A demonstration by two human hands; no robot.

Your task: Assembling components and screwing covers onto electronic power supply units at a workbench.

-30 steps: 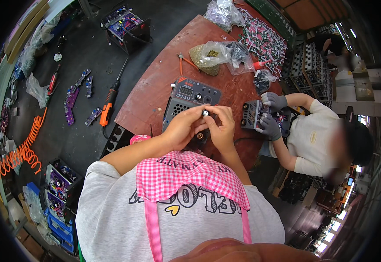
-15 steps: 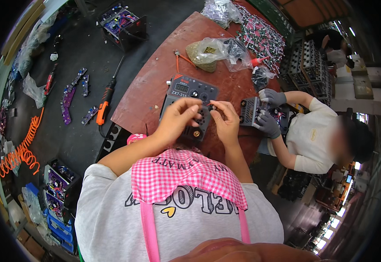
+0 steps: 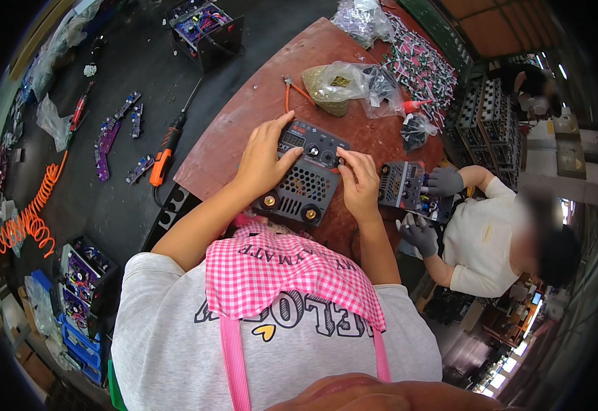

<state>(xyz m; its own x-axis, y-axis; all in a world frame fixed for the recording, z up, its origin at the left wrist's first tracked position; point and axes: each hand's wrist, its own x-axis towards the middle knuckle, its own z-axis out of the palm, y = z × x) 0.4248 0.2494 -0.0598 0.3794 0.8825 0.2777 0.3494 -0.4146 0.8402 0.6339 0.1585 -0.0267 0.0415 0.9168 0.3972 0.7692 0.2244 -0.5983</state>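
A dark grey welding machine (image 3: 306, 183) lies face up on the red tabletop in front of me. Its face has a small display, a knob with a pale cap (image 3: 313, 151), a vent grille and two brass sockets. My left hand (image 3: 263, 159) rests over its upper left edge, fingers stretched along the side, thumb on the panel by the display. At the upper right of the panel, my right hand (image 3: 360, 183) pinches a small black knob (image 3: 341, 162) between thumb and fingers. The fingertips partly hide it, so whether it is seated on the panel is unclear.
Orange-handled cutters (image 3: 288, 92), an open bag of small parts (image 3: 340, 82) and a wire pile (image 3: 419, 65) lie beyond. At right, a co-worker's gloved hands (image 3: 444, 182) work at another machine (image 3: 400, 183). An orange electric screwdriver (image 3: 164, 161) and circuit boards (image 3: 107, 144) lie left.
My left hand has gone from above the panel to its left edge. The right hand has moved right with the small black knob. The co-worker's gloved hands have moved apart.
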